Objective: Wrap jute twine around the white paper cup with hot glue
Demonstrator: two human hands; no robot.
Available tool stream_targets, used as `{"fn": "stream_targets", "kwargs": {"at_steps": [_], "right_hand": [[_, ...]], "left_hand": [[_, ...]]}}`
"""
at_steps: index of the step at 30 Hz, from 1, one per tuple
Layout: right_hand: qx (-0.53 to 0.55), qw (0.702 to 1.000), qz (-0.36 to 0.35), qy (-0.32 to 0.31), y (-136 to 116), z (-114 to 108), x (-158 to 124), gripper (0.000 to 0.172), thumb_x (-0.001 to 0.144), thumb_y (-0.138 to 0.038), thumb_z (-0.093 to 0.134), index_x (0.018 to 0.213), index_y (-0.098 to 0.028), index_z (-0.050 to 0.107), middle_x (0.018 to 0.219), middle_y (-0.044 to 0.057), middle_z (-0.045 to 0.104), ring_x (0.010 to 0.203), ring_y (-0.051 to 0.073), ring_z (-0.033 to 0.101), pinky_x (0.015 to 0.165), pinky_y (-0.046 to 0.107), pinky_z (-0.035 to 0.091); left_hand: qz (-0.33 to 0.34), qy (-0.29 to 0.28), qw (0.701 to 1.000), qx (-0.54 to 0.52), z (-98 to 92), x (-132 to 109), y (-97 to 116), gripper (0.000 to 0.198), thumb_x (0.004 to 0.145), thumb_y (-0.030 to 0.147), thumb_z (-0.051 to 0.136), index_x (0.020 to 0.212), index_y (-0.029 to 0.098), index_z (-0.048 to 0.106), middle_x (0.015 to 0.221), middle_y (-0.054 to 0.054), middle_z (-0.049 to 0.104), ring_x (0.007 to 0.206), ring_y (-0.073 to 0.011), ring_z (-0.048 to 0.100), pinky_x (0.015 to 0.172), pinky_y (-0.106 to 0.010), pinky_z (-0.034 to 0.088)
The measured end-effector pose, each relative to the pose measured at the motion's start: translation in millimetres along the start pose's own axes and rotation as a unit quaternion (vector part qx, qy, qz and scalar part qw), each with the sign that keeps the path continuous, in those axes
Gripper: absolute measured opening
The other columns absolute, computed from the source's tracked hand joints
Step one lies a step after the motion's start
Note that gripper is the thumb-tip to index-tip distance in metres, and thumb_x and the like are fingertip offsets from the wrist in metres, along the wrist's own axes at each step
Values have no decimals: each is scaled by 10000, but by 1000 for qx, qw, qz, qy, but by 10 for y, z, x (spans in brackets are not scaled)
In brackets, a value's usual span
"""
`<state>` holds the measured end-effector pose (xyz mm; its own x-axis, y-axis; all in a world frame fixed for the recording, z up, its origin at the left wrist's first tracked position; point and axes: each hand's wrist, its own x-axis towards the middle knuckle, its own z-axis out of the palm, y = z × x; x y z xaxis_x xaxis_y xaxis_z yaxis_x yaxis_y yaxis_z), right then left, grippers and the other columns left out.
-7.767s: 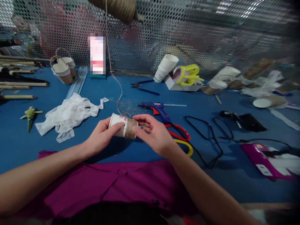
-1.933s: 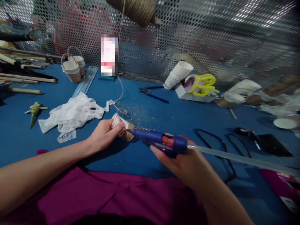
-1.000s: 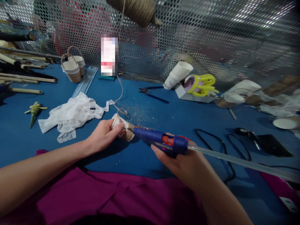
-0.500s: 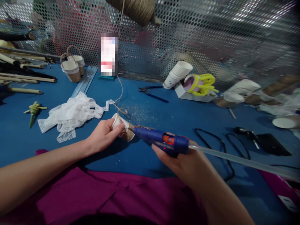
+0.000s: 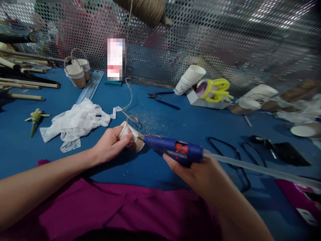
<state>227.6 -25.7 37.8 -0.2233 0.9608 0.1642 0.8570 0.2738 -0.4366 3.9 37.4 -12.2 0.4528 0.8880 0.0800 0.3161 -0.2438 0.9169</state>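
Note:
My left hand [image 5: 114, 142] is closed around a small paper cup [image 5: 137, 143], tilted on its side with its mouth toward the upper left. Brown twine covers the cup's lower part, and a strand of twine [image 5: 132, 118] runs from it up the table. In my right hand [image 5: 195, 172] is a blue glue gun [image 5: 173, 147], its metal nozzle at the cup's side; whether it touches I cannot tell. A long clear glue stick [image 5: 240, 162] sticks out of the gun's back. White lace ribbon [image 5: 80, 120] lies in a heap left of the cup.
Two twine-wrapped little buckets [image 5: 76, 75] stand at the back left, near a phone [image 5: 114, 58]. Blue-handled pliers [image 5: 164, 99], stacked paper cups [image 5: 189, 79] and a white box [image 5: 208, 100] are farther back. A black cord [image 5: 227, 147] lies at right. A twine spool [image 5: 145, 11] hangs above.
Hardly anything differs. The glue gun's back end and the glue stick have shifted very slightly, while the nozzle stays at the cup's side and my left hand keeps its hold.

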Motion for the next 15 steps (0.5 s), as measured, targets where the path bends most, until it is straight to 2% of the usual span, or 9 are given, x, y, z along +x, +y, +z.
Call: {"fn": "stream_targets", "kwargs": {"at_steps": [5, 12, 15], "right_hand": [[-2, 1000, -8, 0, 18, -8, -4, 162, 768, -341, 535, 692, -238, 634, 588, 2, 644, 596, 180, 619, 596, 288, 491], [13, 999, 31, -14, -52, -61, 6, 258, 797, -341, 499, 619, -196, 616, 527, 0, 610, 514, 167, 592, 518, 277, 486], [16, 999, 26, -16, -71, -102, 19, 268, 805, -332, 485, 609, -198, 608, 525, -7, 602, 502, 152, 576, 514, 266, 485]], "left_hand": [[16, -5, 1000, 12, -16, -5, 32, 327, 856, 344, 393, 741, 109, 591, 716, -43, 552, 646, -128, 496, 598, -252, 445], [40, -19, 999, 17, -31, 7, 65, 296, 852, 305, 400, 720, 111, 580, 726, -27, 527, 645, -113, 485, 598, -231, 417], [61, -19, 998, 10, -41, -1, 78, 288, 852, 296, 404, 692, 118, 563, 709, -17, 507, 630, -103, 469, 574, -217, 401]]}}
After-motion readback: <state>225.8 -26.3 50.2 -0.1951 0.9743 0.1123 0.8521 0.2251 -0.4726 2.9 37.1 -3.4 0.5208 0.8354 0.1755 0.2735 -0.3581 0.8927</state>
